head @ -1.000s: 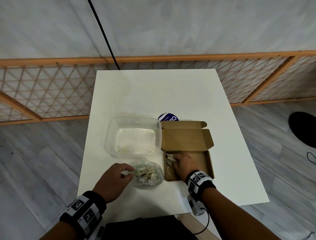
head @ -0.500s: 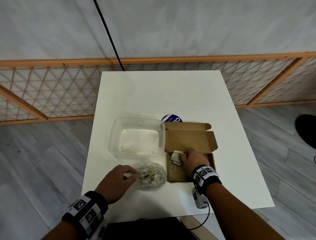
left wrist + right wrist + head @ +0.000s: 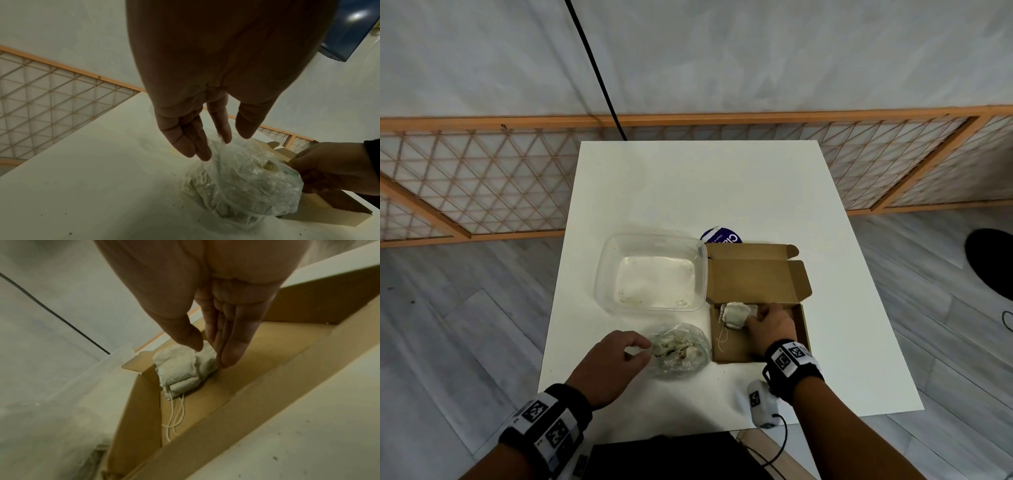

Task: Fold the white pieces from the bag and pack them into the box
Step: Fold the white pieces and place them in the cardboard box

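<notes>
Right hand [image 3: 770,325] fingers straight against folded white pieces [image 3: 736,314] (box [image 3: 799,329] corner), left hand [image 3: 611,365] pinching bag [image 3: 683,353]

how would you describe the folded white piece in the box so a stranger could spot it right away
On the white table, find the open cardboard box right of the clear plastic tub. In its far left corner lies the folded white piece, touched by the right hand. Unlike the pieces in the plastic bag, it lies flat, with loose strings trailing.
</notes>
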### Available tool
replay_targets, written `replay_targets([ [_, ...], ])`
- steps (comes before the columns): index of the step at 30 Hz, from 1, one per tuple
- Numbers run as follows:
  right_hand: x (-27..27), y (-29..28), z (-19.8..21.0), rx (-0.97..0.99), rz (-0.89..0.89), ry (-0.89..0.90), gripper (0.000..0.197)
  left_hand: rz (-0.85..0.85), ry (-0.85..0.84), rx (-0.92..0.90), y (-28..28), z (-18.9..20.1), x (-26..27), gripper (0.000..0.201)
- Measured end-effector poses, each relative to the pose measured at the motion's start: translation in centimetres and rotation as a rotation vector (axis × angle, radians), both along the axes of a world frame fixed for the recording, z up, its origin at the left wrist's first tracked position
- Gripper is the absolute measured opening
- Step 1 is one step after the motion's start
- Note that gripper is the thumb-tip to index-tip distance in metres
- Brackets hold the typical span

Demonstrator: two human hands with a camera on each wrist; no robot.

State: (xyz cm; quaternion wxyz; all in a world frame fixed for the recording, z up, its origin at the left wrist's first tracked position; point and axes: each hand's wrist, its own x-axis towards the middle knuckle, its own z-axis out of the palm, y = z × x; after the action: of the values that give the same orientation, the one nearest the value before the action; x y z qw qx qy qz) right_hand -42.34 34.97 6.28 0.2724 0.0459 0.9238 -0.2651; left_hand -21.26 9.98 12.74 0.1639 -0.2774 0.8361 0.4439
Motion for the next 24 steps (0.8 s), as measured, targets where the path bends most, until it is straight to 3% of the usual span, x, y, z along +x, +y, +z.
replay_targets([
  [7, 0.7, -1.7, 0.0, 0.018, 0.148, -0.030, 0.022, 0.000, 0.000, 0.003, 0.0, 0.0, 0.1, 0.015],
  [13, 1.3, -1.6, 0.3, -0.058, 0.058, -0.032, 0.037, 0.007, 0.010, -0.001, 0.1, 0.0, 0.1, 0.014],
  [17, 1.6, -1.3, 1.7, -0.070, 0.078, 0.081, 0.026, 0.010, 0.022, -0.010, 0.2, 0.2, -0.2, 0.013],
  [20, 3.0, -2.2, 4.1, -0.168, 0.257, 0.168, 0.012, 0.005, 0.023, -0.010, 0.3, 0.1, -0.4, 0.014],
  [24, 5.3, -4.5, 6.2, -0.337, 0.716, 0.219, 0.017, -0.015, 0.015, -0.017, 0.5, 0.0, -0.6, 0.016],
])
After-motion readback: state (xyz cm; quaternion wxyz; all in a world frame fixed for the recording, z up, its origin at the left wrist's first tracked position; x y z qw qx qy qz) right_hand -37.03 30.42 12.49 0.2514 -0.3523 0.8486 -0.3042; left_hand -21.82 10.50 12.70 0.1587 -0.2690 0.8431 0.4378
